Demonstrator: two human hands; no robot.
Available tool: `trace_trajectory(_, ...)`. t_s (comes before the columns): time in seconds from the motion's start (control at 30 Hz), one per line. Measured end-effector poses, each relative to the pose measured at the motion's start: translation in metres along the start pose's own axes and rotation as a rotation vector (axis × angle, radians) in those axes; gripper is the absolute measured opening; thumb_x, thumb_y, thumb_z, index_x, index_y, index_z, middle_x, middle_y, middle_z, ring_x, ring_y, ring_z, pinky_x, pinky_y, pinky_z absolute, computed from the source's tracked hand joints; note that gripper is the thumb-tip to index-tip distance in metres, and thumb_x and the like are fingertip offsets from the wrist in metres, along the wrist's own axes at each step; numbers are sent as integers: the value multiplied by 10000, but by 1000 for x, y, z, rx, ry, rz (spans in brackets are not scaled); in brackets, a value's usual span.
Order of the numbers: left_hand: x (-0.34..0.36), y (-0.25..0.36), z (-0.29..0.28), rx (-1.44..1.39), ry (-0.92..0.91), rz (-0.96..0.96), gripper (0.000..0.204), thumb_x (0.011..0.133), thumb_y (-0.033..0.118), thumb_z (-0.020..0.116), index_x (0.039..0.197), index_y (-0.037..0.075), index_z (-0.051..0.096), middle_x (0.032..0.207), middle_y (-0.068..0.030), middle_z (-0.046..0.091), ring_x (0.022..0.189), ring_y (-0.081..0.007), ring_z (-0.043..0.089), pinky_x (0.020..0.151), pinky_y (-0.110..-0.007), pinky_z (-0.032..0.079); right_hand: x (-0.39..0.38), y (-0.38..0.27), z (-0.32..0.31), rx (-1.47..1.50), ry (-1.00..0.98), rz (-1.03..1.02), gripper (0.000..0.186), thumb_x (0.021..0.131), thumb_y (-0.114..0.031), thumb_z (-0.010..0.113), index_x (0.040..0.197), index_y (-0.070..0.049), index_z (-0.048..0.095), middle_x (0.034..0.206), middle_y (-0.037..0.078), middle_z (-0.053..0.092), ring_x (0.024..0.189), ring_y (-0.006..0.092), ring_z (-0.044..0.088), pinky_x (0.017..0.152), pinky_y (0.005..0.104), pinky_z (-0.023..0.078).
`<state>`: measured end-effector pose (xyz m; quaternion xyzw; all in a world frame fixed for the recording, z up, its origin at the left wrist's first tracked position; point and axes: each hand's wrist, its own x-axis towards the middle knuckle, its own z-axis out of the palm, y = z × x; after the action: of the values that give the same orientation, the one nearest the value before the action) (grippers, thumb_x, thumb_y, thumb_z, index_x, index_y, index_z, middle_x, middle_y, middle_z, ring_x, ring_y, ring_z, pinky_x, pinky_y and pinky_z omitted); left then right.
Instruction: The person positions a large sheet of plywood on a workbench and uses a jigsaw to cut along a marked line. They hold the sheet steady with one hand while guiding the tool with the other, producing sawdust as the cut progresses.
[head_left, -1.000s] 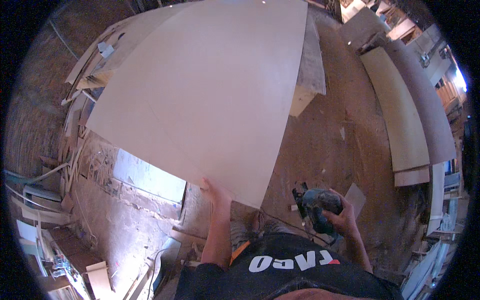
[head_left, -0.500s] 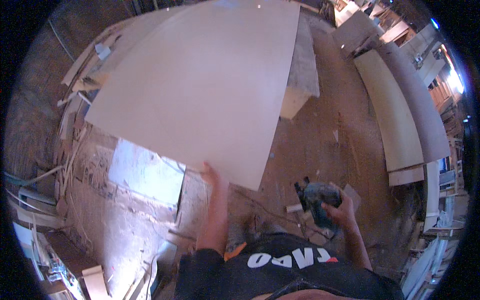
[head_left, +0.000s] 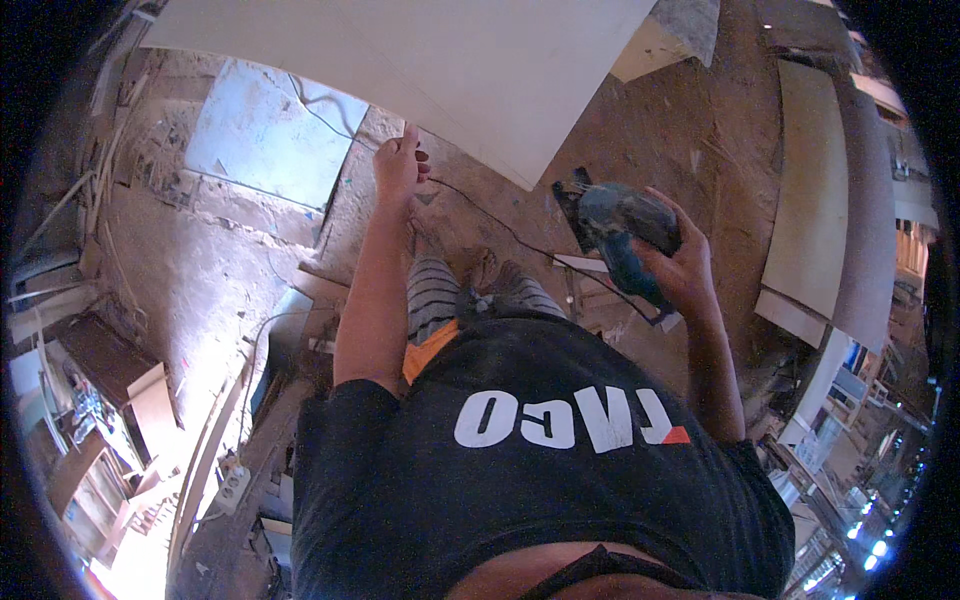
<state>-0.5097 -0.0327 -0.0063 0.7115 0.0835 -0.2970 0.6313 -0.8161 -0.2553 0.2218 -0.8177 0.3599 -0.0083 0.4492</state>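
Note:
My left hand (head_left: 398,170) is at the near edge of a large pale board (head_left: 420,55), its index finger reaching up to that edge and the others curled; whether they grip anything is unclear. My right hand (head_left: 680,260) holds a dark teal, handheld power saw (head_left: 620,225) beside the board’s near corner, with its black metal base at the left. A thin cord (head_left: 485,215) runs across the dusty floor below the board, between my hands and over my striped-clad legs' surroundings.
A pale bluish panel (head_left: 260,135) lies on the floor at left. Long sheets (head_left: 810,190) lie along the right. Wood scraps and offcuts (head_left: 150,390) crowd the lower left, near a white power strip (head_left: 232,485). A wooden support (head_left: 670,40) shows beside the board’s upper right.
The view has tipped down, so the board sits higher in it and more of my shirt and legs shows. My left hand’s fingers have curled below the board’s edge.

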Motion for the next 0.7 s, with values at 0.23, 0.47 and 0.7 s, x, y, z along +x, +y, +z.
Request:
trace_trajectory(0.23,3,16,3,222,-123,177,454,1025,409,675,869,-18,698,723,-81,707,599,-147,680,557,-318,520,25,-40,27,-127,-153,25,669,852,-40,752,1495,-62,570,1277,165,738,1208,230,689,1075,386,511)
trace_trajectory(0.47,2,18,6,276,-124,170,457,1034,403,624,934,-31,729,762,-101,743,641,-183,710,645,-336,555,35,-47,25,-215,-174,-33,674,849,-111,799,1486,-150,585,1239,169,762,1183,285,730,1024,418,574)
trace_trajectory(0.7,1,-6,16,176,-55,396,437,1061,366,607,961,-42,726,782,-110,739,665,-187,716,665,-346,574,43,-65,23,-329,-242,-19,680,851,-139,809,1491,-146,582,1247,182,757,1190,312,727,1026,422,573)
